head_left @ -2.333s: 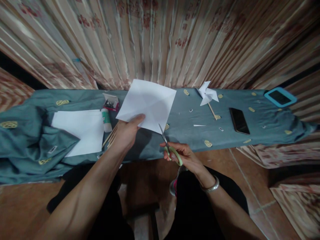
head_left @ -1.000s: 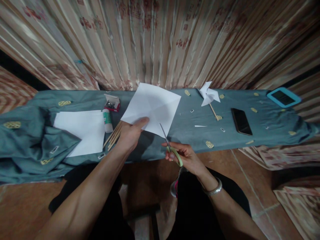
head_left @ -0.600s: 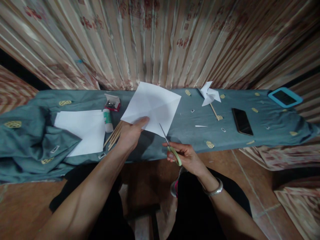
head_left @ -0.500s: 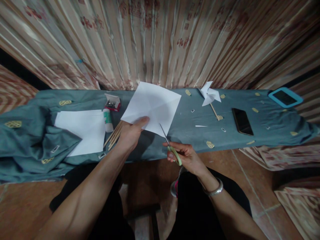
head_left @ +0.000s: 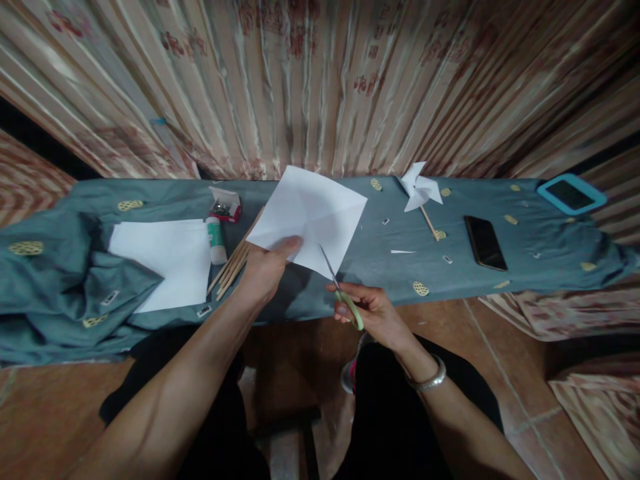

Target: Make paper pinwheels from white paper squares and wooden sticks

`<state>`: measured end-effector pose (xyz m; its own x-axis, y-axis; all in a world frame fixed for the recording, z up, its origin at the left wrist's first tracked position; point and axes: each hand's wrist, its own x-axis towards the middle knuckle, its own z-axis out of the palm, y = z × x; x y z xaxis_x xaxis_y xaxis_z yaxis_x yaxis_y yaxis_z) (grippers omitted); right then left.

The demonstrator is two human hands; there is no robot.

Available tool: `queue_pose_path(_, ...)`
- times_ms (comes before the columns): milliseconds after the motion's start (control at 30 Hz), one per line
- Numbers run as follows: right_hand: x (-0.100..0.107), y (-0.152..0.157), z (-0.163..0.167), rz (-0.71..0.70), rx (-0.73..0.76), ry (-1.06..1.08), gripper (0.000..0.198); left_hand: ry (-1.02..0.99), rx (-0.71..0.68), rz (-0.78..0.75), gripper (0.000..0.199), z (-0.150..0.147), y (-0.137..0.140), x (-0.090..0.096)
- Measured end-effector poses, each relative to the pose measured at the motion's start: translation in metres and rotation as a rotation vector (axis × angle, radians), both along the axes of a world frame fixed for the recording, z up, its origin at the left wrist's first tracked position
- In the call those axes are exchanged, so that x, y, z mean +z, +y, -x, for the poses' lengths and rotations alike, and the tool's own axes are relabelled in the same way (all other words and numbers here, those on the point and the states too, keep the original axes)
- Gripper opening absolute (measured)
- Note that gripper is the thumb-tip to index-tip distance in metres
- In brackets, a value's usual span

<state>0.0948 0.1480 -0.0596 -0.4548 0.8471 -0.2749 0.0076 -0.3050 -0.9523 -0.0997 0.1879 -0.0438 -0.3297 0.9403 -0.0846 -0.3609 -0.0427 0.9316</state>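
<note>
A white square sheet of paper [head_left: 315, 210] with faint creases is held above the cloth by my left hand [head_left: 270, 267], thumb on top and fingers hidden beneath. My right hand [head_left: 367, 310] grips scissors [head_left: 350, 307] with light green handles. Their blades lie at the sheet's near corner, one visible over the paper and pointing toward its middle. Whether the paper is cut there I cannot tell. Thin wooden sticks [head_left: 233, 270] lie just left of my left hand, partly under the sheet.
On the green cloth [head_left: 320, 307], a glue stick [head_left: 216, 241], a red box [head_left: 227, 205] of small metal pieces and white paper sheets [head_left: 165, 260] lie left. To the right are a paper pinwheel [head_left: 419, 190], a paper sliver [head_left: 403, 252], a phone [head_left: 484, 242] and a blue-framed tablet [head_left: 570, 195].
The sheet and my left hand have shifted slightly to the right, toward the scissors. My right hand stays almost in place.
</note>
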Motion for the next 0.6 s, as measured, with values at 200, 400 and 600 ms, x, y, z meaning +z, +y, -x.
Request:
queue_pose_path(200, -0.0013, -0.0005, 0.0003, 0.013, -0.022, 0.005, 0.045, 0.033, -0.026, 0.012, 0.044, -0.0018, -0.0029, 0.0062)
queue_pose_path(400, -0.0001, -0.0004, 0.0010, 0.000, -0.044, 0.005, 0.048, 0.044, -0.023, 0.017, 0.041, -0.0044, -0.0042, 0.0052)
queue_pose_path(600, 0.0017, -0.0003, 0.0017, 0.027, -0.052, 0.004, 0.046, 0.051, -0.020, 0.025, 0.037, -0.0046, -0.0032, 0.0044)
